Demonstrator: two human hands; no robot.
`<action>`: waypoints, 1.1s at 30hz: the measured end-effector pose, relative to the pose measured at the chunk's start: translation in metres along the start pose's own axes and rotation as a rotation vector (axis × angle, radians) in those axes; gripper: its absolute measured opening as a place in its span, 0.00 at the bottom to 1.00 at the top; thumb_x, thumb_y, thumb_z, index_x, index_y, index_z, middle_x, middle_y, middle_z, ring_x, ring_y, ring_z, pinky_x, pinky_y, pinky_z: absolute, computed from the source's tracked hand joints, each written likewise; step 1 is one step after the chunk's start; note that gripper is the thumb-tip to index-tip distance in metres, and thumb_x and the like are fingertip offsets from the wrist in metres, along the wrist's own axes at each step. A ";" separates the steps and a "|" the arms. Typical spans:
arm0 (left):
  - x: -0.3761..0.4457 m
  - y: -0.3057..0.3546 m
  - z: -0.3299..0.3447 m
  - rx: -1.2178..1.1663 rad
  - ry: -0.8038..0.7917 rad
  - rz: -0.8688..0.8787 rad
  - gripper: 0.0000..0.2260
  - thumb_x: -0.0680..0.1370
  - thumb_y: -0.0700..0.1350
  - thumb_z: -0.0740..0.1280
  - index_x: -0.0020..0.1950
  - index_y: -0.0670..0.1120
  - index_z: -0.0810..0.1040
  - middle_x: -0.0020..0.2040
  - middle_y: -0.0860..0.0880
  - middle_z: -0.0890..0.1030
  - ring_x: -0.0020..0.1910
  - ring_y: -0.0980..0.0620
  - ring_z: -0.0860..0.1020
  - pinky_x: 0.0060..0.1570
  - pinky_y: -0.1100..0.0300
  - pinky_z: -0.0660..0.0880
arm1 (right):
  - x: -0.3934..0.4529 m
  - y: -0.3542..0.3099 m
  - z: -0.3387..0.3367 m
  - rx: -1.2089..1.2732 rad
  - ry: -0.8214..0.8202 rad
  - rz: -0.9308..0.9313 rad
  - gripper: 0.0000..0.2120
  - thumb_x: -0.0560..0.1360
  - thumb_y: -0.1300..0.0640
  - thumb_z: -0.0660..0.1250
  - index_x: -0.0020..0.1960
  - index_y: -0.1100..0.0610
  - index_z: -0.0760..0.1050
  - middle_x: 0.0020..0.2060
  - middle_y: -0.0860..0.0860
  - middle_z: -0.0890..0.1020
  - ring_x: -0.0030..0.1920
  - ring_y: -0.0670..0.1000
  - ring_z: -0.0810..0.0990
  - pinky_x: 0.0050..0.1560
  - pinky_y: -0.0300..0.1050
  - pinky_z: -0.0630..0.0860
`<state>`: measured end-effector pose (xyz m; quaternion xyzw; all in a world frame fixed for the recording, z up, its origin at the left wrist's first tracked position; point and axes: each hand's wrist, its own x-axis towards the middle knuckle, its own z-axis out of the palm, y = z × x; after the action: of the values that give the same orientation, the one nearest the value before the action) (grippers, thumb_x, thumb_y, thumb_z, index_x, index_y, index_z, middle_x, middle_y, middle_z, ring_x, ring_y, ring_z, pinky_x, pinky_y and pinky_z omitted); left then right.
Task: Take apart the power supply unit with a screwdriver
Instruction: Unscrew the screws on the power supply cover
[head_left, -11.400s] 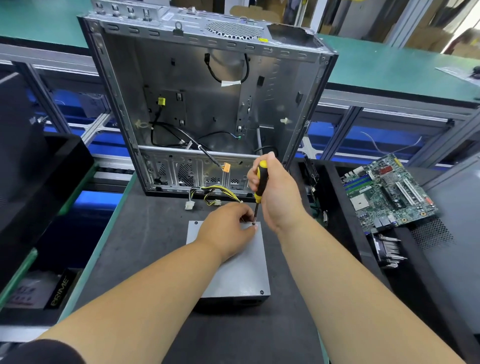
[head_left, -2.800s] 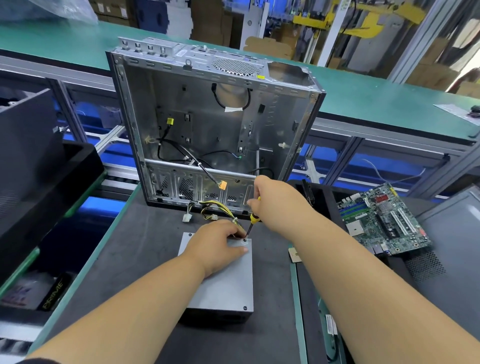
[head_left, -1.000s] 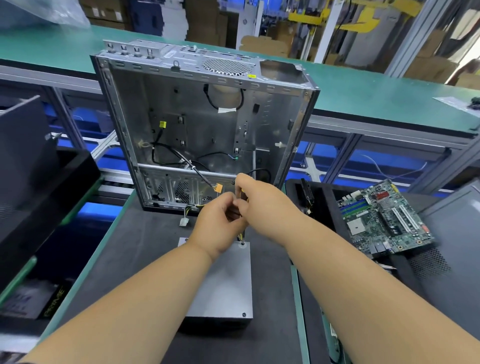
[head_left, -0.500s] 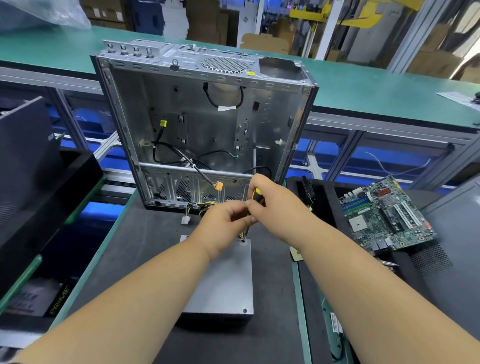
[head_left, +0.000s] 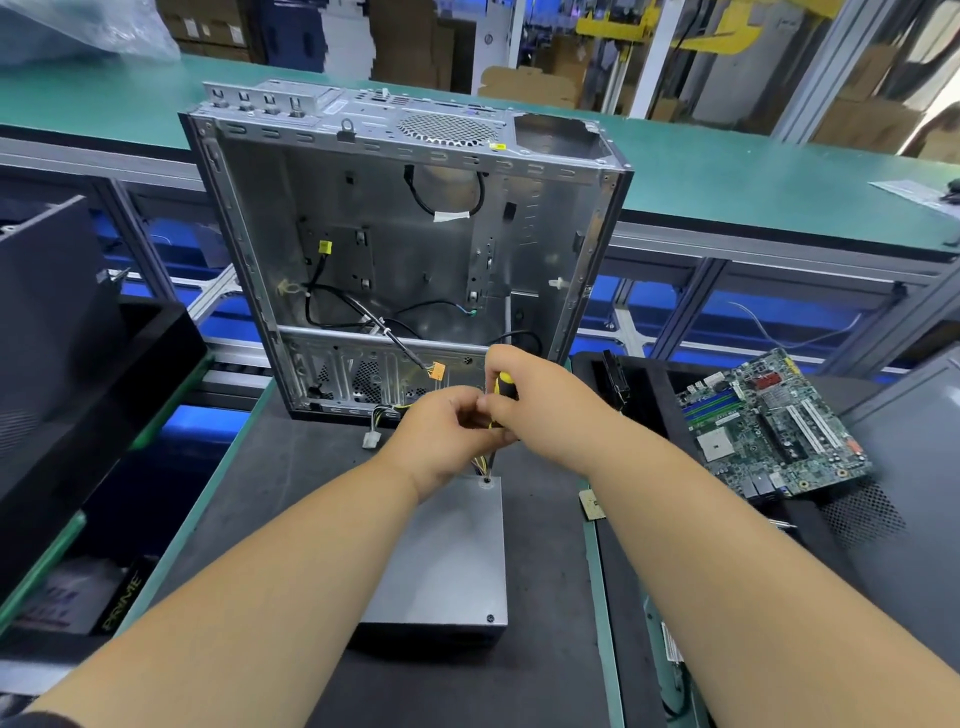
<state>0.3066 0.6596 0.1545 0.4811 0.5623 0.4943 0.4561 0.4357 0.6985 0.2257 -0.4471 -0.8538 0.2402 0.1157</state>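
Power supply unit (head_left: 447, 561) lying flat on the dark mat (head_left: 291, 499), before the opened computer case (head_left: 405, 249). Screwdriver (head_left: 503, 402) stands upright, tip at the unit's far right corner screw; right hand (head_left: 540, 400) grips its handle, left hand (head_left: 441, 436) pinches the shaft. Motherboard (head_left: 769, 426) lies well right.

Screwdriver (head_left: 505, 387) – yellow-black handle; power supply unit (head_left: 457, 551) – plain grey; motherboard (head_left: 769, 426) – green.
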 end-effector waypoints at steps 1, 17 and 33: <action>0.001 0.000 0.000 0.008 0.013 -0.005 0.08 0.71 0.32 0.73 0.47 0.33 0.78 0.40 0.41 0.81 0.41 0.49 0.78 0.46 0.56 0.81 | 0.002 0.000 -0.003 0.025 -0.042 -0.020 0.06 0.79 0.53 0.64 0.45 0.50 0.68 0.38 0.48 0.76 0.37 0.50 0.73 0.35 0.45 0.70; 0.000 -0.003 0.015 0.027 0.141 0.010 0.11 0.69 0.39 0.78 0.40 0.37 0.77 0.33 0.46 0.75 0.34 0.50 0.70 0.39 0.57 0.68 | -0.012 0.007 0.026 0.865 0.408 0.219 0.09 0.72 0.56 0.76 0.47 0.56 0.77 0.42 0.53 0.82 0.43 0.50 0.81 0.46 0.51 0.80; -0.012 -0.056 -0.015 0.724 -0.077 0.129 0.07 0.71 0.55 0.71 0.46 0.56 0.78 0.46 0.59 0.80 0.49 0.59 0.77 0.53 0.56 0.76 | 0.001 0.008 0.069 1.363 0.442 -0.055 0.06 0.76 0.56 0.64 0.44 0.56 0.68 0.33 0.49 0.76 0.36 0.48 0.73 0.42 0.39 0.71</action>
<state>0.2883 0.6437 0.1009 0.6641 0.6516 0.2728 0.2450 0.4126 0.6818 0.1628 -0.2917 -0.4817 0.6209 0.5454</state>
